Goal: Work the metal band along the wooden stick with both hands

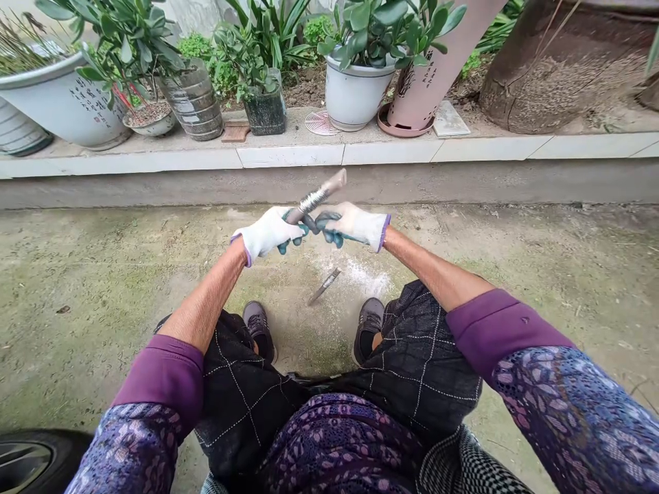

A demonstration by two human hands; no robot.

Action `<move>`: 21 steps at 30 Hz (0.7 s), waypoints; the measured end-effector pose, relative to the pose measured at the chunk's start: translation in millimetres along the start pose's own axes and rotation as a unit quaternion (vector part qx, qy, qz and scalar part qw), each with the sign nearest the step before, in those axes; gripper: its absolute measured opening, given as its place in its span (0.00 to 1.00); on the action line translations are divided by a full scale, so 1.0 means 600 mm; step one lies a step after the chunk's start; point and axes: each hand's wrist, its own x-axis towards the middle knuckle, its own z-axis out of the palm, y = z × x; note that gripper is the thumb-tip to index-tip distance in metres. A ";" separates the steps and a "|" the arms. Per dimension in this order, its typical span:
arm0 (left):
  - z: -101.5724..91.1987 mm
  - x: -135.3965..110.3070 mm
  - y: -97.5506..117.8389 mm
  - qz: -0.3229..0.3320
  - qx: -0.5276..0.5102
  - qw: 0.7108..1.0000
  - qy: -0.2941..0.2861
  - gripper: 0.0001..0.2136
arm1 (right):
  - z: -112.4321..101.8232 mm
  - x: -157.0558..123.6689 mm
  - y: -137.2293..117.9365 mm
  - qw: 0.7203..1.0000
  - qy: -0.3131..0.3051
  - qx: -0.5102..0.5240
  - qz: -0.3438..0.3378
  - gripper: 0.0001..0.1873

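Above the floor (pixel 128 267), grasping wire-wrapped rod (pixel 315 200) in left hand (pixel 272 231), dark bend (pixel 311 224) in right hand (pixel 351 223); seemingly adjusting, next needing steadiness.

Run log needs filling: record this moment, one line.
left hand: grips stick | right hand: beside it | ground: second stick, white patch

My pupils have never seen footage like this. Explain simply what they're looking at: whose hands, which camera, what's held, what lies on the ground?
There is no machine, only a person wearing the camera on the head, so this single picture looks forward and down. The gloved left hand grips a rod with a shiny wrapped section. The gloved right hand is close beside it; its exact hold is unclear. On the ground lie a smaller rod-like piece and a powdery white patch. Beyond, potted plants line a ledge.
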 end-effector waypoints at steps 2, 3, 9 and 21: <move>-0.012 0.013 -0.014 0.015 0.016 0.998 0.056 0.16 | 0.027 -0.011 -0.004 0.999 -0.041 0.004 0.003 0.09; -0.015 0.022 -0.024 0.013 0.053 0.995 0.084 0.16 | 0.037 -0.017 -0.005 0.998 -0.063 -0.004 0.006 0.09; 0.015 0.046 -0.063 -0.030 0.442 0.896 -0.037 0.12 | 0.013 -0.023 -0.005 0.995 -0.015 -0.096 -0.003 0.10; -0.005 -0.002 -0.019 0.029 0.069 0.997 -0.016 0.17 | 0.014 0.002 0.010 0.999 -0.024 -0.034 0.016 0.10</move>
